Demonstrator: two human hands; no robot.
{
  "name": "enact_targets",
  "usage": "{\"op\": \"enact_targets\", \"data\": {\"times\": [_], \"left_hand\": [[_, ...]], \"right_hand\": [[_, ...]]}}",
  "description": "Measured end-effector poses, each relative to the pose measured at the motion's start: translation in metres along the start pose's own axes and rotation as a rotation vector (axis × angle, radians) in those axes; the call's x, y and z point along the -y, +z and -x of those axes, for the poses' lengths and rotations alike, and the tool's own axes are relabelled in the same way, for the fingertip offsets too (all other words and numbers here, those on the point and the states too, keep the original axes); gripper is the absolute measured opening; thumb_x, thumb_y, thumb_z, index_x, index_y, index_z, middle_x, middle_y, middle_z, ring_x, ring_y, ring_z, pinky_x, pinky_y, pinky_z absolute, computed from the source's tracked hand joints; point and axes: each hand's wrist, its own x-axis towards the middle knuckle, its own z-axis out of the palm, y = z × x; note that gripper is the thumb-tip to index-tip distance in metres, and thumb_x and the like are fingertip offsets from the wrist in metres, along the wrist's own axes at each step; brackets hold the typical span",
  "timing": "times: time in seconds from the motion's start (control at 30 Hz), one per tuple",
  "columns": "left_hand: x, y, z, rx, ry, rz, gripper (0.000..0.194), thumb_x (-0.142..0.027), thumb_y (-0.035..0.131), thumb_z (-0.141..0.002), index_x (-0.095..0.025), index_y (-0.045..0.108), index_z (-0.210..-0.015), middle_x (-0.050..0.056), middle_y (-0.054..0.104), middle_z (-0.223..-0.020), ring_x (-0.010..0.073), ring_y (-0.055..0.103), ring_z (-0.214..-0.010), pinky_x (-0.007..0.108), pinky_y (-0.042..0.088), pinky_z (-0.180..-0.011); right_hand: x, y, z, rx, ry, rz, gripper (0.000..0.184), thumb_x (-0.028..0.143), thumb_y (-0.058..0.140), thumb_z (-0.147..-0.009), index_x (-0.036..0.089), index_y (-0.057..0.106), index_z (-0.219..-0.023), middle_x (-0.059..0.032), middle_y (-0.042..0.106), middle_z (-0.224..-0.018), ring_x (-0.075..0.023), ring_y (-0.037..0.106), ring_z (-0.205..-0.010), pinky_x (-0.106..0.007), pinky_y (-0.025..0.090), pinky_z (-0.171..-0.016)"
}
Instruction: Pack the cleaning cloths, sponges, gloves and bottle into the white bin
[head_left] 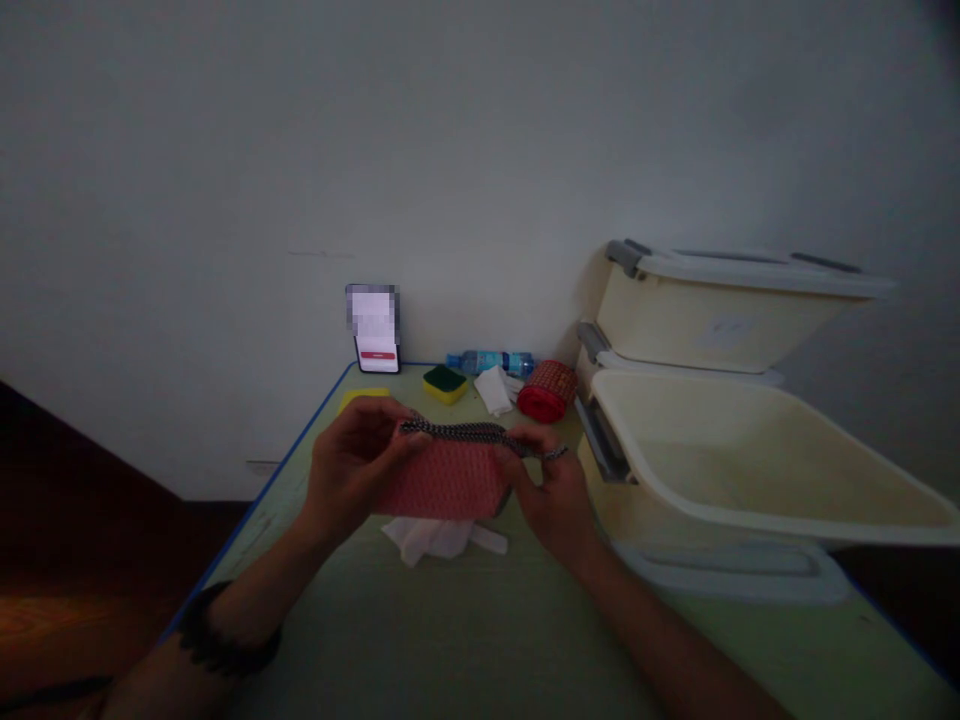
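Observation:
Between my hands, above the table, is a pink, flat-fronted piece with a textured surface (442,480); I cannot tell whether it is a folded cloth or a pouch. Several strands of black-and-white braided cord (465,432) lie along its top edge. My left hand (352,455) pinches the cord and the pink piece at the left end, thumb in front. At the right end my right hand (551,490) does the same, and a short end of cord sticks out past its fingers. Below the pink piece, crumpled white tissue-like material (439,540) rests on the table.
A large cream bin (750,470) with its lid (705,310) raised stands at the right. Along the back are a lit phone (376,330), a green-yellow sponge (445,384), a plastic bottle (495,362), a white folded piece (495,392) and a red woven container (549,390). Something yellow (365,394) shows behind my left hand.

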Motion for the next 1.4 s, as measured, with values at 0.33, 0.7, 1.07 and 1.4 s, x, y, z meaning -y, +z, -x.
{"op": "enact_targets", "data": {"times": [0.33,0.7,1.07,1.4], "left_hand": [[0.001,-0.005,-0.004,0.015,0.003,-0.1,0.014,-0.019,0.069,-0.064,-0.018,0.063,-0.077,0.002,0.066,-0.076,0.0136,0.062,-0.071,0.026,0.052,-0.069],[-0.072,0.008,-0.074,0.544,0.124,-0.274,0.015,-0.023,0.065,-0.07,-0.019,0.066,-0.085,0.004,0.068,-0.08,0.0163,0.063,-0.075,0.027,0.051,-0.071],[-0.087,0.014,-0.071,0.563,0.239,-0.437,0.01,-0.023,0.061,-0.073,-0.02,0.065,-0.082,0.001,0.068,-0.073,0.0149,0.063,-0.067,0.024,0.053,-0.066],[-0.091,0.016,-0.064,0.651,0.277,-0.477,0.009,-0.024,0.057,-0.076,-0.021,0.062,-0.083,0.001,0.067,-0.075,0.0152,0.064,-0.068,0.024,0.053,-0.064]], "right_hand": [[0.012,-0.003,-0.003,0.061,0.018,0.001,0.025,0.021,0.057,-0.075,0.022,0.054,-0.1,-0.0048,0.063,-0.093,-0.0171,0.059,-0.087,-0.034,0.047,-0.078],[0.089,-0.022,-0.064,0.14,-0.115,0.261,0.019,0.013,0.055,-0.074,0.02,0.063,-0.09,-0.0045,0.066,-0.088,-0.0187,0.06,-0.083,-0.037,0.048,-0.077],[0.112,-0.042,-0.079,0.454,-0.148,0.247,0.026,0.022,0.057,-0.077,0.024,0.061,-0.102,-0.0008,0.067,-0.093,-0.0155,0.062,-0.078,-0.026,0.048,-0.066],[0.11,-0.051,-0.08,0.425,-0.209,0.288,0.012,0.02,0.056,-0.078,0.024,0.067,-0.082,0.0035,0.067,-0.067,-0.0107,0.059,-0.056,-0.021,0.042,-0.05]]}}
